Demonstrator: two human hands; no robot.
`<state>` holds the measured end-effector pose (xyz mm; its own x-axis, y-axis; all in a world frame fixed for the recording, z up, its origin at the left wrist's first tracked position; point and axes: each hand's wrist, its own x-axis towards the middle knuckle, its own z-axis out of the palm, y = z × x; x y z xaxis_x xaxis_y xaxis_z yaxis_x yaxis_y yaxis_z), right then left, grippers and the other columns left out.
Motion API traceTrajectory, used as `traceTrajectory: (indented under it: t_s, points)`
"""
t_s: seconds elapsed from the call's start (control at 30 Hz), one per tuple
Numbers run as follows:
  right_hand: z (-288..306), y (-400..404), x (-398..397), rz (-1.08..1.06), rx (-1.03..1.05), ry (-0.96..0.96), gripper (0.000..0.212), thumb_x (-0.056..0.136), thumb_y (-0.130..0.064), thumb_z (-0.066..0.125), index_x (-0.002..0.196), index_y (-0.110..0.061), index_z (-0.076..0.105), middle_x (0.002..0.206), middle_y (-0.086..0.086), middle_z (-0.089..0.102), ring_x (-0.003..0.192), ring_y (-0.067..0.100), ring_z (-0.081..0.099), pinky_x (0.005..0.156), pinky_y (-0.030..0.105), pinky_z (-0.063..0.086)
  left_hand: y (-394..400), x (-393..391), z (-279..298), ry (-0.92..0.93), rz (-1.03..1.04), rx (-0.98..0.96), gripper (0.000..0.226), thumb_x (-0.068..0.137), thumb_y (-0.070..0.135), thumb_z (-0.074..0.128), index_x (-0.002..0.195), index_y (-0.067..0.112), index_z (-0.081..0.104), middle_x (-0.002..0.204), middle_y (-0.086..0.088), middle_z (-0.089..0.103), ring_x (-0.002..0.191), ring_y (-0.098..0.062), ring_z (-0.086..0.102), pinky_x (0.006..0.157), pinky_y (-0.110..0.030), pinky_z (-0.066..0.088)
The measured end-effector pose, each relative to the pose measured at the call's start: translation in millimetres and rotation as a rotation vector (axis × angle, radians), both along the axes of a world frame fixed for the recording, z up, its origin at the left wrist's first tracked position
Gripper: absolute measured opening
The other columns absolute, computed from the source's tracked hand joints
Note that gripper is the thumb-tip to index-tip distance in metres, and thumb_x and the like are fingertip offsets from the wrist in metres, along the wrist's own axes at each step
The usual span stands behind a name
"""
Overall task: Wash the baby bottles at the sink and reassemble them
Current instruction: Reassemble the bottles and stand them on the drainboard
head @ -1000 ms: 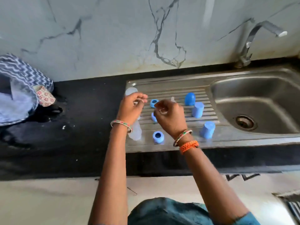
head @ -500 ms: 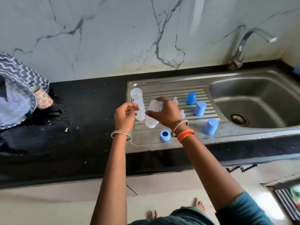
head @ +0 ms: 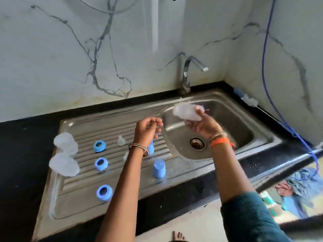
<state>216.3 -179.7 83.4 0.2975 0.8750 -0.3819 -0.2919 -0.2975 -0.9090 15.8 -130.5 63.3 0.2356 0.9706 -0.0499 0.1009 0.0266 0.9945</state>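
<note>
My right hand (head: 202, 125) grips a clear baby bottle (head: 187, 112), tipped sideways over the sink basin (head: 232, 119). At the basin's left rim my left hand (head: 146, 130) hovers with curled fingers; I cannot tell if it pinches something. Two more clear bottles (head: 65, 141) (head: 63, 165) stand at the drainboard's left edge. Three blue collar rings (head: 99, 145) (head: 101, 163) (head: 104, 192) lie in a column on the drainboard (head: 83, 203). A blue cap (head: 159, 168) stands near the front, another (head: 151, 148) is partly hidden behind my left wrist. Two clear teats (head: 121, 140) (head: 125, 155) rest on the ridges.
The tap (head: 188, 67) stands behind the basin, with no water running. The drain (head: 198, 143) is open. A bottle brush (head: 246, 100) lies on the black counter (head: 26, 137) at the back right corner. A blue cable (head: 265, 49) hangs down the right wall.
My right hand has carried a clear bottle from the drainboard rightward over the basin. My left hand followed to the basin's rim. The view swung right, toward the sink.
</note>
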Motion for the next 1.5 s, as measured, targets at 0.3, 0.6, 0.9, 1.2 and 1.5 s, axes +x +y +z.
traceTrajectory:
  t_s: [0.3, 0.6, 0.9, 1.2, 1.5]
  points:
    - [-39, 37, 95, 0.021, 0.078, 0.118, 0.046, 0.078, -0.041, 0.072, 0.111, -0.012, 0.06, 0.103, 0.012, 0.067, 0.079, 0.018, 0.068, 0.069, 0.032, 0.056, 12, 69, -25, 0.096, -0.133, -0.133, 0.024, 0.097, 0.002, 0.04, 0.096, 0.014, 0.061, 0.084, 0.003, 0.065, 0.062, -0.003, 0.06, 0.053, -0.018, 0.045]
    - [-69, 30, 57, -0.28, -0.234, -0.201, 0.072, 0.071, -0.051, 0.077, 0.116, 0.0, 0.056, 0.115, 0.009, 0.061, 0.1, 0.025, 0.062, 0.085, 0.031, 0.051, 3, 59, -29, 0.052, -0.015, -0.152, 0.029, 0.097, 0.002, 0.039, 0.091, 0.02, 0.061, 0.086, 0.003, 0.066, 0.062, -0.002, 0.059, 0.057, -0.022, 0.047]
    - [-60, -28, -24, 0.277, 0.045, -0.511, 0.046, 0.069, -0.022, 0.084, 0.107, -0.011, 0.061, 0.1, 0.003, 0.068, 0.096, 0.023, 0.065, 0.086, 0.038, 0.053, -19, 24, -18, 0.016, -0.156, -0.191, 0.025, 0.101, 0.011, 0.037, 0.11, 0.014, 0.061, 0.094, 0.0, 0.066, 0.08, -0.016, 0.063, 0.069, -0.027, 0.051]
    - [-100, -60, -45, 0.32, -0.034, -1.065, 0.065, 0.066, -0.038, 0.08, 0.123, -0.027, 0.052, 0.11, -0.004, 0.061, 0.115, 0.024, 0.048, 0.108, 0.048, 0.019, -27, -33, -28, 0.106, -0.041, -0.141, 0.027, 0.1, 0.01, 0.039, 0.116, 0.006, 0.061, 0.101, -0.006, 0.066, 0.08, -0.013, 0.063, 0.068, -0.025, 0.048]
    - [-60, -69, -59, 0.146, 0.117, -1.144, 0.111, 0.064, -0.047, 0.07, 0.152, -0.02, 0.007, 0.155, 0.007, 0.02, 0.143, 0.022, 0.014, 0.113, 0.049, 0.003, -35, -74, -30, 0.056, 0.107, -0.081, 0.028, 0.098, 0.004, 0.041, 0.094, 0.02, 0.064, 0.089, 0.005, 0.07, 0.069, -0.003, 0.065, 0.062, -0.021, 0.052]
